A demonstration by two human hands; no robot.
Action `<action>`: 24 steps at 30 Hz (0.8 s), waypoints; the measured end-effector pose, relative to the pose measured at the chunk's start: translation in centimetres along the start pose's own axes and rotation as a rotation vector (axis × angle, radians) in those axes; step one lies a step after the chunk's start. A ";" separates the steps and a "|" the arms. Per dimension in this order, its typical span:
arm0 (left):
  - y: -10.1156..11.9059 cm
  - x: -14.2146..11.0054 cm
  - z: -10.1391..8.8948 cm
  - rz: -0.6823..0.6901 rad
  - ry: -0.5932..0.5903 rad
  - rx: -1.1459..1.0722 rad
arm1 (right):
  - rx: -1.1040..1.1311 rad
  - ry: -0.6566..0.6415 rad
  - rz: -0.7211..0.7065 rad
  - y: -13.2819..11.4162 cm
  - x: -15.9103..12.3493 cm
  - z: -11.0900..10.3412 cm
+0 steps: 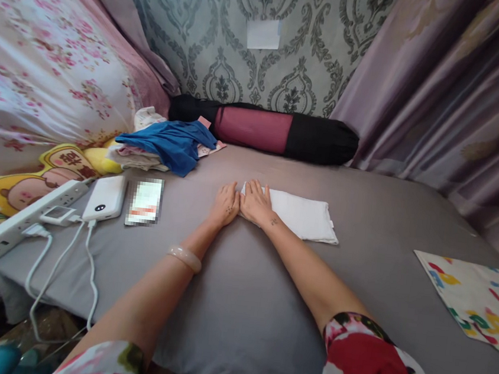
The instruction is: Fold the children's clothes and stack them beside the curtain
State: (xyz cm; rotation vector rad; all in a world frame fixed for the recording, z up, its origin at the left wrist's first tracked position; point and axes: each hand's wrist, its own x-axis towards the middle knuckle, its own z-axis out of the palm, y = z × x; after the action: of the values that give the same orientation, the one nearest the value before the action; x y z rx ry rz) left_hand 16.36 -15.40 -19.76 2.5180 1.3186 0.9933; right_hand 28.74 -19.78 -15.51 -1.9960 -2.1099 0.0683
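The folded white cloth (302, 215) lay flat at the center of the frame on the gray-covered bed (255, 306). The right hand (255, 202) pressed palm-down on its left end, fingers slightly spread; the left hand (226, 204) rested against that end, fingers together. The cloth appeared light, limp and unbreakable, with low slip; best grip points were the two short ends, layers pinched together. Its form was a layered rectangle, matte, finely wrinkled, with a loose lower-right corner.

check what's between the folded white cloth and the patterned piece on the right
Only bare grey sheet lies between the white cloth and the patterned piece, in the head view.
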 end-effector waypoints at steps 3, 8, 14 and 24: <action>0.2 0.0 -0.2 -0.016 -0.008 0.005 | 0.004 -0.020 -0.010 -0.1 0.1 0.4; 0.3 0.0 -0.3 -0.018 -0.008 -0.007 | 0.004 -0.023 -0.009 -0.1 -0.1 0.7; 0.2 0.0 -0.3 -0.015 -0.006 -0.006 | 0.051 -0.018 -0.005 0.0 -0.1 0.3; 1.3 -0.5 -0.6 0.151 -0.109 0.073 | -0.047 0.033 0.054 3.2 -2.8 -1.3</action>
State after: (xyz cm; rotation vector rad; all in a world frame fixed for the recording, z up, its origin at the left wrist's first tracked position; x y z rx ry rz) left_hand 16.68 -16.64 -19.04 2.7175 1.1703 0.8337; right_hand 32.30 -22.45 -15.25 -2.0666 -2.0557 -0.0054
